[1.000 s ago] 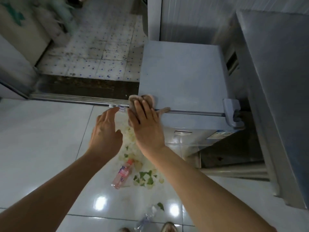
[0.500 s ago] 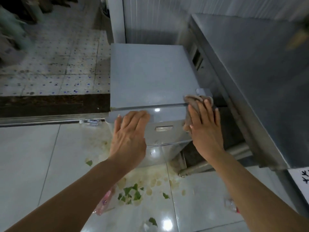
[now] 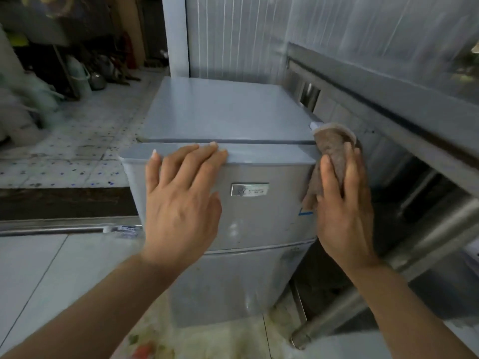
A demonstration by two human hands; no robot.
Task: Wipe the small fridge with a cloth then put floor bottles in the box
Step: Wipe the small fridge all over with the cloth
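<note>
The small grey fridge (image 3: pixel 228 112) stands in the middle of the view, its door facing me. My left hand (image 3: pixel 181 200) lies flat on the top front edge of the door, fingers spread, holding nothing. My right hand (image 3: pixel 342 208) presses a brown cloth (image 3: pixel 333 149) against the door's upper right corner and right side. A blurred bottle with a red label (image 3: pixel 142 352) lies on the floor at the bottom edge among green scraps. No box is in view.
A steel counter (image 3: pixel 388 81) runs close along the fridge's right side, with its leg (image 3: pixel 300 338) near the fridge's foot. A metal door sill (image 3: pixel 51 228) crosses the floor on the left. Pots and buckets (image 3: pixel 85 76) stand far left. White glossy floor tiles (image 3: pixel 39 281) lie at lower left.
My right hand has slid the cloth from the fridge top's left front corner across to its right corner. My left hand has come down onto the door's top edge. The view has dropped closer.
</note>
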